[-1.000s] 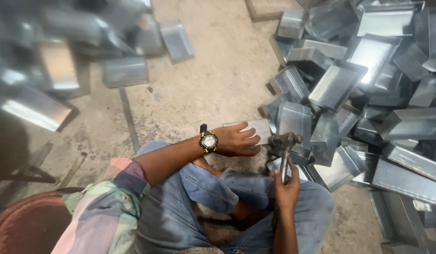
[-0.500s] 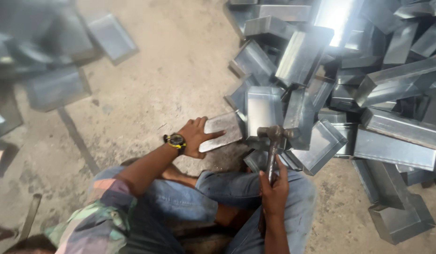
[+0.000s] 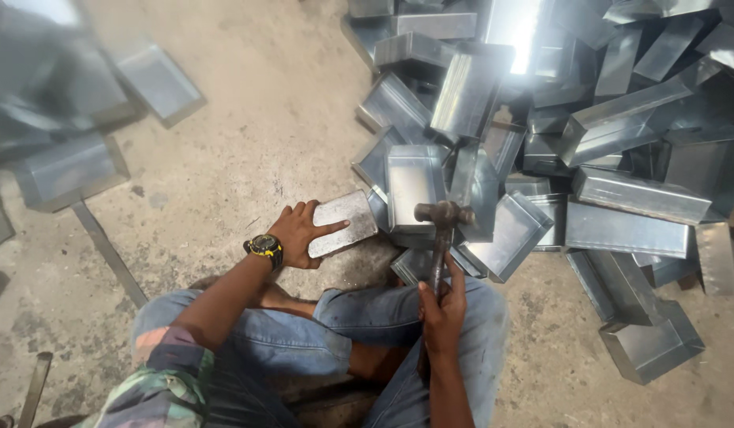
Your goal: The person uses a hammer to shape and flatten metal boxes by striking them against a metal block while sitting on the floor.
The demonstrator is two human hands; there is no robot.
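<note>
Taking the flat plate [image 3: 343,223] on the concrete floor [image 3: 248,119] as the landmark: far to its left lie a few loose trays [image 3: 66,170], blurred, and a thin metal strip [image 3: 105,250] on the ground.

Just left of the plate, the left hand [image 3: 299,234] presses down on it, fingers spread and lying across its near end, the wrist wearing a black and yellow watch [image 3: 265,246]. The plate sits on a low block in front of the person's knees, in blue jeans [image 3: 303,341].

Right of the plate, the right hand [image 3: 444,305] grips a hammer [image 3: 440,238] by the handle, fingers wrapped tight round it, the head raised above the nearest trays and close to the plate's right end. Beyond, further right and behind, a big heap of folded sheet-metal trays [image 3: 589,143] fills the floor.

Risks, as I judge them: the holding fingers lie on the very piece the hammer is aimed near, so a blow landing short or glancing could catch them. The plate rests only partly on its support, so a strike near an edge could tip or kick it out from under the hand. The cut sheet edges are likely sharp, and a slipping palm could be sliced. The heap is loosely stacked close by; jarring could send a tray sliding onto the legs.
</note>
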